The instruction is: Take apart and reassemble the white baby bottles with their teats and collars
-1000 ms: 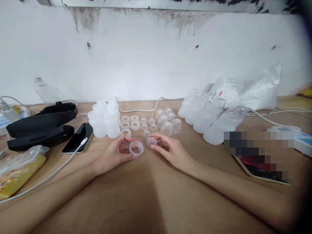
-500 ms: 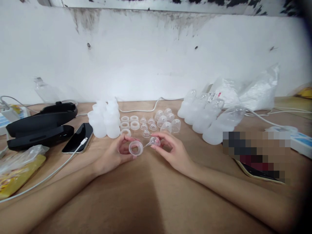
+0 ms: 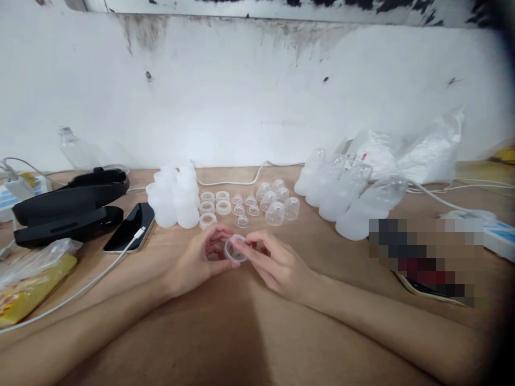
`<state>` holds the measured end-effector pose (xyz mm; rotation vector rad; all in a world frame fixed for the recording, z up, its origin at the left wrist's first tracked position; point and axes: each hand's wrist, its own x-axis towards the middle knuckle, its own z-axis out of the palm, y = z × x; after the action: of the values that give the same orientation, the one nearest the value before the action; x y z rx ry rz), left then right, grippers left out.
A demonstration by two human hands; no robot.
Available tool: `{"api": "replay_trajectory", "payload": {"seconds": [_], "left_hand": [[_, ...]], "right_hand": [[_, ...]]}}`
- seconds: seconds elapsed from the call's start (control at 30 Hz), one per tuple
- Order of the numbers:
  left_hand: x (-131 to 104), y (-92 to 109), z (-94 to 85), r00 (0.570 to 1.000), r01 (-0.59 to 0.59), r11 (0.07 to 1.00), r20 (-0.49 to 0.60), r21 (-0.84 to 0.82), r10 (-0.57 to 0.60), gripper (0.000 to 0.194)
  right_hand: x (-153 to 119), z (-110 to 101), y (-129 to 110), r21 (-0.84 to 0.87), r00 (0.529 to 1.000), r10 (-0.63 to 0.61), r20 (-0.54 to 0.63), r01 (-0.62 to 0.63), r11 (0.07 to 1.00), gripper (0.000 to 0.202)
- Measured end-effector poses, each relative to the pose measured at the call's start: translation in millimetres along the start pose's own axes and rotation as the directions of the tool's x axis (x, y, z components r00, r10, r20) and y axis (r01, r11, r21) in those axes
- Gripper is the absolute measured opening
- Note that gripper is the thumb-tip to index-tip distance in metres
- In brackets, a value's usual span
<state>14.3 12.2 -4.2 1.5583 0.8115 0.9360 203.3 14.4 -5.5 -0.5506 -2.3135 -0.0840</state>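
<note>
Between thumb and fingers, my left hand (image 3: 205, 257) grips a translucent ring (image 3: 229, 251) near the middle of the table. My right hand (image 3: 276, 262) reaches over the ring's right side, its fingers closed on a clear nipple (image 3: 237, 246) that lies at the ring's opening and is partly hidden by the fingertips. Behind my hands lie several loose rings (image 3: 207, 220), several clear nipples (image 3: 242, 221) and several clear domed caps (image 3: 275, 213).
Frosted bottles (image 3: 187, 206) stand back left; capped bottles (image 3: 354, 217) stand on the right. A phone (image 3: 129, 228), a black case (image 3: 68, 203), a yellow packet (image 3: 36, 284) and a white cable (image 3: 84, 289) lie left. Plastic bags (image 3: 430, 150) and a power strip (image 3: 499, 236) are right.
My right hand has moved left with the nipple, bringing it to the ring. My left hand has shifted slightly right with the ring.
</note>
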Motion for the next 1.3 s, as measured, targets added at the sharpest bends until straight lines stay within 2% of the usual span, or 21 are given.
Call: {"api": "replay_trajectory", "payload": {"seconds": [0.2, 0.37, 0.43, 0.53, 0.6, 0.67, 0.73, 0.8, 0.87, 0.9, 0.97, 1.07, 1.13, 1.2, 1.3], "left_hand": [[-3.1, -1.4, 0.5, 0.999, 0.002, 0.998, 0.037, -0.062, 0.0, 0.039], [-4.8, 0.3, 1.1, 0.999, 0.015, 1.0, 0.04, -0.02, -0.015, 0.041], [-5.3, 1.4, 1.1, 0.999, 0.011, 1.0, 0.043, -0.005, -0.011, 0.041], [-5.8, 2.3, 0.5, 0.998, -0.026, 0.999, 0.055, 0.029, 0.024, 0.039], [-5.9, 2.4, -0.4, 0.997, -0.078, 0.992, 0.036, 0.098, 0.075, 0.038], [-5.6, 2.4, -1.5, 0.989, -0.146, 0.965, 0.015, 0.217, 0.146, 0.037], [-4.7, 2.7, -2.5, 0.976, -0.211, 0.913, 0.022, 0.35, 0.217, 0.037], [-3.4, 3.1, -3.0, 0.96, -0.265, 0.841, 0.052, 0.471, 0.273, 0.035], [-2.4, 3.6, -3.0, 0.948, -0.298, 0.775, 0.075, 0.557, 0.31, 0.036], [-2.1, 3.9, -2.8, 0.944, -0.303, 0.752, 0.079, 0.585, 0.319, 0.038], [-2.1, 5.0, -2.1, 0.951, -0.27, 0.744, 0.05, 0.612, 0.304, 0.04], [-2.3, 7.3, -0.3, 0.98, -0.133, 0.811, -0.046, 0.57, 0.193, 0.025], [-1.8, 8.8, 1.3, 0.993, -0.044, 0.85, -0.074, 0.525, 0.097, 0.018], [-0.9, 9.1, 3.1, 0.998, -0.004, 0.869, -0.055, 0.494, 0.037, 0.018], [0.4, 7.0, 6.2, 0.999, -0.004, 0.877, -0.033, 0.48, 0.022, 0.019]], "right_hand": [[0.3, -0.9, 3.0, -0.018, 0.999, -0.041, -0.015, 0.041, 0.999, 0.044], [2.4, -2.6, 4.4, 0.034, 0.989, -0.091, 0.119, 0.087, 0.996, 0.034], [1.8, -3.4, 2.9, 0.076, 0.988, -0.08, 0.134, 0.07, 0.995, 0.034], [-0.1, -3.4, -0.3, 0.168, 0.997, 0.025, 0.077, -0.038, 0.985, 0.034], [0.7, -1.9, -2.3, 0.263, 0.98, 0.195, 0.044, -0.2, 0.944, 0.034], [4.0, 1.2, -3.2, 0.407, 0.906, 0.41, 0.105, -0.415, 0.814, 0.03], [8.4, 5.5, -2.9, 0.562, 0.8, 0.546, 0.249, -0.579, 0.591, 0.026], [11.6, 9.8, -2.1, 0.662, 0.718, 0.589, 0.372, -0.65, 0.374, 0.024], [12.6, 12.4, -2.0, 0.692, 0.672, 0.619, 0.407, -0.669, 0.272, 0.024], [12.2, 12.8, -2.6, 0.68, 0.654, 0.643, 0.399, -0.681, 0.27, 0.023], [10.7, 11.9, -4.6, 0.629, 0.646, 0.672, 0.363, -0.702, 0.334, 0.02], [8.8, 8.7, -8.8, 0.54, 0.689, 0.662, 0.296, -0.692, 0.479, 0.018], [8.6, 7.1, -11.2, 0.499, 0.721, 0.641, 0.262, -0.67, 0.55, 0.016], [8.6, 6.5, -12.8, 0.482, 0.736, 0.629, 0.25, -0.658, 0.578, 0.015], [8.1, 6.7, -14.3, 0.49, 0.731, 0.621, 0.282, -0.667, 0.562, 0.014]]}}
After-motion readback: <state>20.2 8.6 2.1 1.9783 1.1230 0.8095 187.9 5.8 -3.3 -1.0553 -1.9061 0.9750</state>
